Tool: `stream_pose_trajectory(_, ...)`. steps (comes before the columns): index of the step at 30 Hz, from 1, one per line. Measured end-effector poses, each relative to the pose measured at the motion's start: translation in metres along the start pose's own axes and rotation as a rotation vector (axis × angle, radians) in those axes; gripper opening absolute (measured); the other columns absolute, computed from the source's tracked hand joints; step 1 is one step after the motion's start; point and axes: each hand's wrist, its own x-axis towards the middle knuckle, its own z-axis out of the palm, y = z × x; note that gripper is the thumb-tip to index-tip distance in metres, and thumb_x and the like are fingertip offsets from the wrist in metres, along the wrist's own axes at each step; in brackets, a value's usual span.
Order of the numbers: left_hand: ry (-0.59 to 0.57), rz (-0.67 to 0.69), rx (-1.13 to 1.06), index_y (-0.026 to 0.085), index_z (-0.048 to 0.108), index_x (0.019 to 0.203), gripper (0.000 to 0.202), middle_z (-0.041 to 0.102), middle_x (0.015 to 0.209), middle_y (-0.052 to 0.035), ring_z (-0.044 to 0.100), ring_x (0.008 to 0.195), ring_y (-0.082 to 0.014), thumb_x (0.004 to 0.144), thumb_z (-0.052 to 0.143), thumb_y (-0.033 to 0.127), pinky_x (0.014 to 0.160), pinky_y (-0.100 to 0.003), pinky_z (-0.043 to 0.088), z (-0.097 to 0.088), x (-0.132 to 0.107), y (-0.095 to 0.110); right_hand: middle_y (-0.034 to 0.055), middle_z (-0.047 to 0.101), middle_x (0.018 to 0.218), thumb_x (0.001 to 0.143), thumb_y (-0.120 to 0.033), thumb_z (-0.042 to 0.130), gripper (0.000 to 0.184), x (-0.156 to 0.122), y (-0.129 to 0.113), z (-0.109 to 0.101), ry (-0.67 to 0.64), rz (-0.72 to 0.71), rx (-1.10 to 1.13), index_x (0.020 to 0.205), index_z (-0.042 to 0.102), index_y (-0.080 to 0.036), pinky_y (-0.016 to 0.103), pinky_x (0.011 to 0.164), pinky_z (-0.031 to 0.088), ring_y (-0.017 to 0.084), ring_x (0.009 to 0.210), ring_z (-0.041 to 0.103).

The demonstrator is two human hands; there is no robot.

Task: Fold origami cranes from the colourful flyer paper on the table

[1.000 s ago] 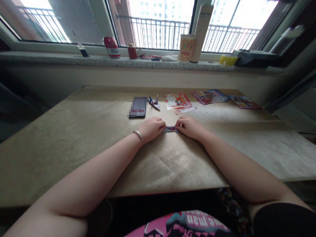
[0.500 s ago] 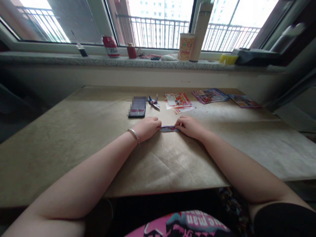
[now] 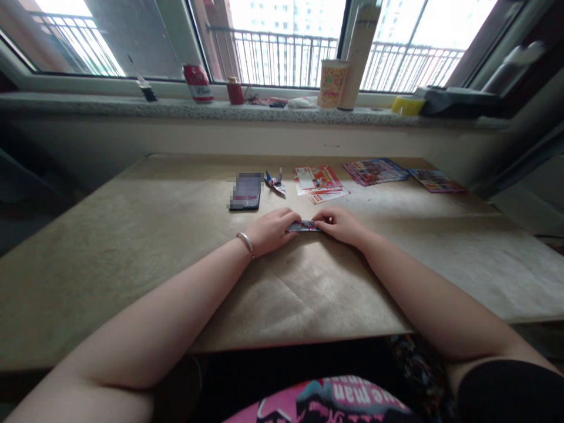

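Observation:
A narrow folded strip of printed paper (image 3: 305, 225) lies low over the table, stretched sideways between my hands. My left hand (image 3: 274, 229), with a silver bangle at the wrist, has its fingers closed on the left part of the strip. At the right end, the thumb and fingertips of my right hand (image 3: 339, 224) pinch the paper. Just beyond the hands sits a small folded paper figure (image 3: 275, 183) with pointed tips. Left of that figure lies a dark smartphone (image 3: 247, 191), partly blurred out.
Red and white printed sheets (image 3: 319, 179) lie behind my right hand. Farther right are a stack of colourful leaflets (image 3: 374, 171) and another leaflet pile (image 3: 437, 180). The windowsill (image 3: 264, 112) holds a red can (image 3: 198, 83), a paper cup (image 3: 332, 84) and a tall tube (image 3: 359, 59).
My left hand has slid right along the strip, closer to my right hand, so less of the paper shows between them. My right hand has barely moved.

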Motion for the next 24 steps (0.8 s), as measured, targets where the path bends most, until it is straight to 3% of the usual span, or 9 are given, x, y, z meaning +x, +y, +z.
stream_pose_trajectory(4, 0.045, -0.138, -0.112, 0.019, 0.058, 0.095, 0.013, 0.064, 0.085, -0.0016, 0.057, 0.077, -0.0156, 0.087, 0.055, 0.029, 0.070, -0.027, 0.045, 0.001, 0.001, -0.001, -0.0010, 0.064, 0.072, 0.082, -0.037, 0.059, 0.027, 0.002, 0.002, 0.006, 0.020, 0.059, 0.292, 0.100, 0.067, -0.018, 0.026, 0.061, 0.040, 0.013, 0.063, 0.053)
stream_pose_trajectory(7, 0.020, -0.195, -0.199, 0.019, 0.058, 0.088, 0.015, 0.061, 0.076, 0.0010, 0.053, 0.069, -0.0135, 0.087, 0.056, 0.034, 0.062, -0.025, 0.040, 0.002, 0.002, -0.004, -0.0005, 0.064, 0.076, 0.083, -0.042, 0.057, 0.024, 0.004, 0.005, 0.010, 0.083, 0.055, 0.379, 0.092, 0.062, -0.020, 0.027, 0.066, 0.043, 0.014, 0.069, 0.056)
stream_pose_trajectory(14, 0.005, -0.271, -0.169, 0.019, 0.062, 0.084, 0.016, 0.059, 0.077, -0.0021, 0.053, 0.076, -0.0171, 0.086, 0.057, 0.034, 0.069, -0.028, 0.043, 0.002, 0.004, -0.004, 0.0048, 0.063, 0.099, 0.083, -0.035, 0.061, 0.016, 0.000, -0.002, 0.009, 0.101, -0.086, 0.161, 0.088, 0.064, -0.020, 0.028, 0.068, 0.046, 0.014, 0.076, 0.059)
stream_pose_trajectory(20, 0.032, -0.195, -0.059, 0.018, 0.063, 0.087, 0.016, 0.064, 0.087, -0.0060, 0.055, 0.095, -0.0229, 0.087, 0.055, 0.033, 0.090, -0.037, 0.045, 0.005, 0.005, -0.009, 0.0059, 0.065, 0.096, 0.084, -0.024, 0.060, 0.009, 0.000, -0.008, 0.012, 0.137, -0.154, -0.056, 0.088, 0.067, -0.020, 0.030, 0.079, 0.048, 0.017, 0.088, 0.060)
stream_pose_trajectory(24, 0.086, -0.170, -0.008, 0.018, 0.066, 0.098, 0.020, 0.064, 0.100, -0.0086, 0.056, 0.099, -0.0234, 0.087, 0.055, 0.031, 0.094, -0.039, 0.045, 0.008, 0.005, -0.012, 0.0060, 0.065, 0.094, 0.084, -0.023, 0.060, 0.009, 0.002, -0.008, 0.015, 0.159, -0.147, -0.157, 0.087, 0.067, -0.020, 0.031, 0.082, 0.047, 0.018, 0.089, 0.060)
